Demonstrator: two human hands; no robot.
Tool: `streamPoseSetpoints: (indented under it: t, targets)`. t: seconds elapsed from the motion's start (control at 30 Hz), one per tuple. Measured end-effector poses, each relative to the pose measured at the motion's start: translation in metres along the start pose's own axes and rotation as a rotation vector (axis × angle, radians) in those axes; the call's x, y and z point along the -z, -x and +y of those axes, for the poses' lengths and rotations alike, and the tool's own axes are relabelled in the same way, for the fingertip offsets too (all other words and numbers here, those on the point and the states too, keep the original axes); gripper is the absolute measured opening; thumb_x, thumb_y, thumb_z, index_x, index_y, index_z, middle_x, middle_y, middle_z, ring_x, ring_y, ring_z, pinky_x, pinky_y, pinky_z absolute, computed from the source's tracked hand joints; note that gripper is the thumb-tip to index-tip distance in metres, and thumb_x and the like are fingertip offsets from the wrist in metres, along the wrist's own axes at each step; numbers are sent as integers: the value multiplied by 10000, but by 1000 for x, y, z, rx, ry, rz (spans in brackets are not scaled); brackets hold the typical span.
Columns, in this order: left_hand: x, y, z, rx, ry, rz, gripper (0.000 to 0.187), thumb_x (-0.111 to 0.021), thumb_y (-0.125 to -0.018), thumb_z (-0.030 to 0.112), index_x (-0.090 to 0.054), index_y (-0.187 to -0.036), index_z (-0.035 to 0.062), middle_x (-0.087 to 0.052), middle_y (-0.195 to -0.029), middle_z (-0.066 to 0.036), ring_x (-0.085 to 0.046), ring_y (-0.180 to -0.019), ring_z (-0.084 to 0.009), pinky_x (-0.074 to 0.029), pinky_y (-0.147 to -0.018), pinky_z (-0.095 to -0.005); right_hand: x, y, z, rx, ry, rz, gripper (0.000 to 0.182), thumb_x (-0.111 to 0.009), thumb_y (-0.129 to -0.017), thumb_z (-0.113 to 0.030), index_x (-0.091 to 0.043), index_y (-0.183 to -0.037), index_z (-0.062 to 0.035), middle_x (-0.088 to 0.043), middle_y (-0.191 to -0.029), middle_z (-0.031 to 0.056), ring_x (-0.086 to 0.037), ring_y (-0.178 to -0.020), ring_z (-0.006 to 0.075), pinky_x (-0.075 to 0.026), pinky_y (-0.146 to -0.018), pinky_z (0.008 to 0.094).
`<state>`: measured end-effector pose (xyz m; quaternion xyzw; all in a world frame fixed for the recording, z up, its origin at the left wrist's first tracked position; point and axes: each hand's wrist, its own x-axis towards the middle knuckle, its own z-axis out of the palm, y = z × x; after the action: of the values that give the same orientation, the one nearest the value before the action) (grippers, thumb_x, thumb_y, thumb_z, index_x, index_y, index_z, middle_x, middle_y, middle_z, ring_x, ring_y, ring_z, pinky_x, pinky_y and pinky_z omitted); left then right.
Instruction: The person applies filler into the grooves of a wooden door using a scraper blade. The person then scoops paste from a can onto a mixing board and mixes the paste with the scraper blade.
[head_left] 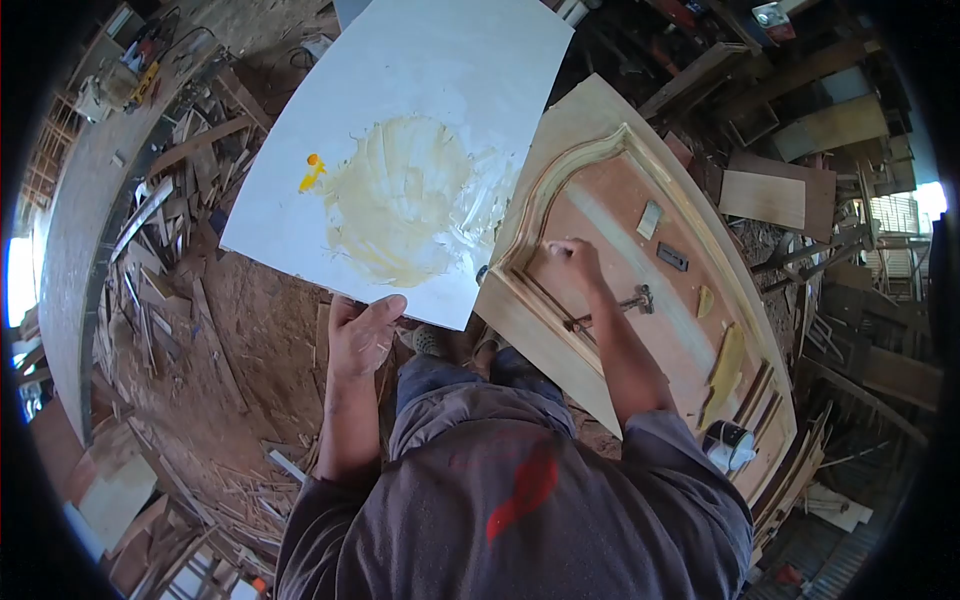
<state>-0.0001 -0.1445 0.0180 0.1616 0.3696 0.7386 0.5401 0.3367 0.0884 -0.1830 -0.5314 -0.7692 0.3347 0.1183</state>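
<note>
The left hand [365, 335] grips the lower edge of a white board [500, 110] in the upper middle of the frame, with the thumb laid on the upper face and the other fingers hidden beneath it. A broad, uneven patch of beige paste [400, 195] covers much of the board's middle, and a small yellow-orange smear [312, 172] sits just to the left of the patch.

The right hand [572, 262] is at right of centre, over a wooden panel [575, 115] with raised curved moulding [545, 180], close to the moulding's inner corner. Its fingers are curled inward; whether the fingertips meet or pinch something small cannot be told.

The panel fills the area right of centre, slanting down to the lower right. On it, a hammer [643, 299] lies by the right forearm, which passes over its handle. Above the hammer are a small pale rectangular piece [650, 220] and a dark rectangular block [672, 257]. To its right is a small yellowish piece [705, 300], and farther down a long, irregular yellowish piece [725, 370]. An open can [728, 445] stands near the panel's lower end.

Wood scraps [215, 340] litter the brown floor [265, 320] at the left of the frame.
</note>
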Motion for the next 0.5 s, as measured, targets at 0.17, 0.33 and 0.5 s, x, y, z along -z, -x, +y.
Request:
streamPoseSetpoints:
  t: [0.17,0.33,0.5]
  targets:
    - [1,7,-15,-66,21,52,592,-697,-856,-81,-523,-1421,-46,-644,-1355,-160,-637,-1246,-280,-508,-1053,-402,8,-72,9,73,29,105,189,-702,-925,-134,-783,-1072,-46,-751,-1037,181,-731,-962,325,-573,-851,393]
    - [-9,22,-34,-144,5,131,644,-695,-858,-77,-483,-1465,-34,-608,-1415,-177,-604,-1301,-331,-481,-1106,-480,-7,-93,15,208,171,105,145,-668,-902,-80,-759,-996,-20,-711,-998,185,-687,-959,370,-561,-858,453]
    - [-16,23,-41,-160,-2,174,682,-699,-852,-75,-450,-1485,-38,-597,-1425,-183,-590,-1321,-335,-473,-1123,-497,-25,-74,17,385,496,-1,102,-620,-868,-23,-712,-911,-20,-656,-1036,196,-635,-1010,405,-533,-916,491]
